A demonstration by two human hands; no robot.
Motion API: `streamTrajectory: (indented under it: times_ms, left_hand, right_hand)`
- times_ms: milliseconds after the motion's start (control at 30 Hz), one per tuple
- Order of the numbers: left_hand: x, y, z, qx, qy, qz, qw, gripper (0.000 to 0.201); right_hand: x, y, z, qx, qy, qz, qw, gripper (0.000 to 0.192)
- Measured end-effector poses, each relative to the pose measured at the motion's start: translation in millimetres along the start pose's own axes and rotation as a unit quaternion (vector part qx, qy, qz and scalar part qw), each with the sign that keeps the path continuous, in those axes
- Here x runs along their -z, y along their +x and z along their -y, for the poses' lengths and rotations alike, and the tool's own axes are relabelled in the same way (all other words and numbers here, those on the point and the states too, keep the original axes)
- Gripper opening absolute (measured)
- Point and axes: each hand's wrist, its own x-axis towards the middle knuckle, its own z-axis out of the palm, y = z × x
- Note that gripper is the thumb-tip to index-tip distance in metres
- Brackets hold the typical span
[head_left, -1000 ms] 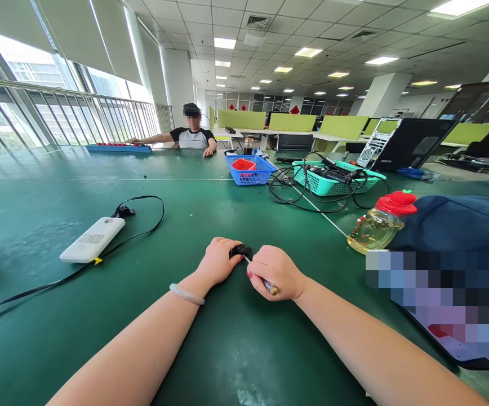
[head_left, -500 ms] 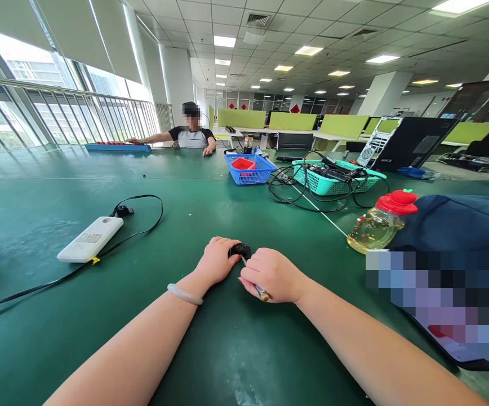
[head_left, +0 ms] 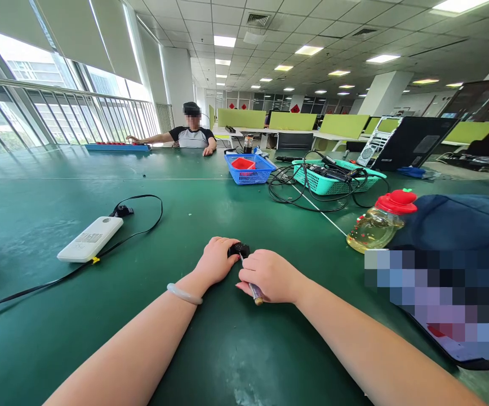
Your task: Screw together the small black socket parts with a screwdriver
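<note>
The green tabletop (head_left: 236,349) carries both forearms, converging from the near edge. The right hand (head_left: 270,276) is closed around a thin screwdriver (head_left: 253,291), its long axis running from the butt near the person up and left to the tip. The left hand (head_left: 217,260) pinches the small black part (head_left: 240,248), mid-tabletop, where the tip meets it.

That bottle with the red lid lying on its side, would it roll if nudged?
Probably: the bottle looks rounded and lies on the smooth green table. The yellowish liquid inside would likely slosh, making it wobble.
</note>
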Motion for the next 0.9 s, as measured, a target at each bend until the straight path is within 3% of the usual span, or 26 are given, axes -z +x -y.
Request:
streamTrajectory:
  times_ms: [367,900]
  left_hand:
    - [-1.6,0.3,2.1,0.005,-0.006,-0.007,1.0,0.035]
    - [-0.2,0.1,0.7,0.008,0.006,0.005,1.0,0.035]
  right_hand:
    - [1.4,-7.2,-9.1,-0.066,0.024,-0.058,0.996,0.034]
    - [4.2,-7.0,-9.5,-0.053,0.016,-0.077,0.996,0.033]
